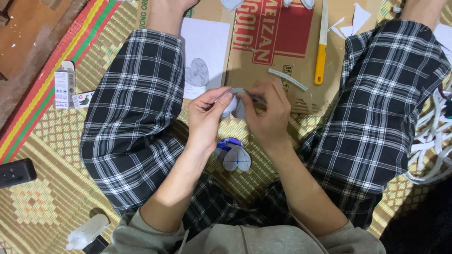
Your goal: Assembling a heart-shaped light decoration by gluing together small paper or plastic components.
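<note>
Grey-white paper: you hold a small rounded paper cutout (234,106) between both hands, above your lap, just over the near edge of the cardboard.
Left hand: your left hand (205,115) is pinched on the cutout's left side, thumb & forefinger closed on it.
Right hand: your right hand (270,114) is closed on the cutout's right side; fingertips also press a thin grey strip (245,92) along its top edge. Exact grip under the fingers: can't tell.
Below hands: a second cutout (237,158), petal-shaped w/ blue edging, lies on the mat between your legs, apart from the one held.
Cardboard: flattened brown box w/ red print (301,51) lies ahead of you, between your knees.
On cardboard: yellow-handled knife (321,49) lying lengthwise, right of centre; a short grey strip piece (287,79) just left of the handle; white paper scraps (351,21) toward the top right.
White sheet: white sheet (207,47) w/ a grey petal drawing, left of the cardboard, by your left knee.
Mat: woven mat (42,188), yellow-green pattern, striped border at left.
Mat items, left: small printed carton (63,84); black device (16,172) at the edge; white bottle (87,231) lying near bottom.
Right edge: white cords (435,146) bundled beside your right leg.
</note>
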